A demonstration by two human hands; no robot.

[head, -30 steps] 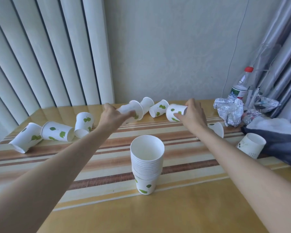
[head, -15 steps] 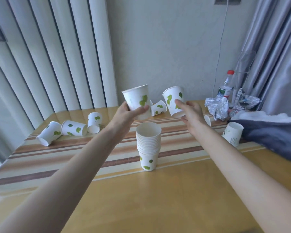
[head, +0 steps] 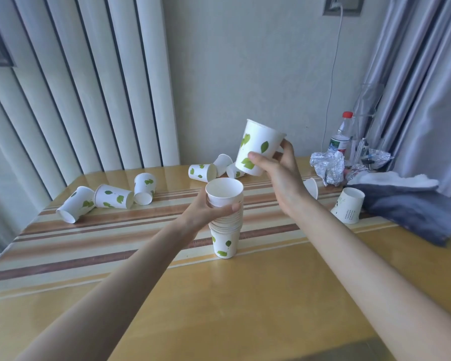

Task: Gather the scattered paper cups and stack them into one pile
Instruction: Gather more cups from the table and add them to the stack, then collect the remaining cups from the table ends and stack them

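Clasping stack (head: 225,230) top, left hand (head: 206,208), right hand (head: 279,173) gripping leaf-print cup (head: 258,148)

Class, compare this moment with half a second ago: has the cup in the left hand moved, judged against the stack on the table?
Yes. The left hand has brought its cup down onto the top of the stack, where before it was held up above and left of it.

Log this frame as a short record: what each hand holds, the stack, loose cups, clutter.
left hand: gripping the top cup on the stack
right hand: holding a leaf cup upright in the air, above and right of the stack
stack: upright on the striped table
loose cups: three lying at left, more behind the stack
clutter: foil, bottle, grey cloth at right
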